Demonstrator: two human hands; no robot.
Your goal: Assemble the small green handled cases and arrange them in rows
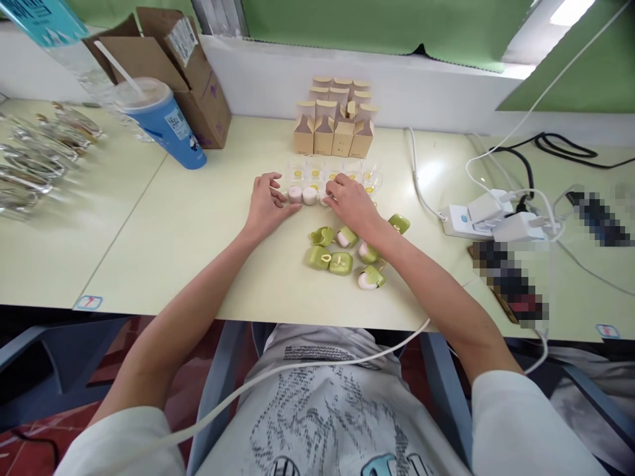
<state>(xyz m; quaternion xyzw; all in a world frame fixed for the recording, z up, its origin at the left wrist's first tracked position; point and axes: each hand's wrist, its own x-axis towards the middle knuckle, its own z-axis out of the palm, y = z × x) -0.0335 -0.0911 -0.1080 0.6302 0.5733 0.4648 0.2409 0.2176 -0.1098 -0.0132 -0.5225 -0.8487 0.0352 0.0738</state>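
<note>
Two pale pink, rounded small cases [302, 195] stand side by side in the middle of the table. My left hand [266, 206] is at their left end, its fingers curved and apart, with the thumb close to the nearest case. At the right end of this row, my right hand [350, 201] pinches a third pale case [325, 198], mostly hidden by the fingers. Just behind the row are several clear plastic pieces [314, 173] with yellow marks. Several green covers [341, 263] lie nearer to me, some with pale cases inside, partly beneath my right forearm.
Several open small cardboard boxes [333, 135] stand by the wall. At left are a blue cup with a straw [169, 132], a brown carton [211, 106] and several glass bottles [30, 158]. A power strip [466, 221] with chargers and cables lies right. A white cable [297, 365] crosses my lap.
</note>
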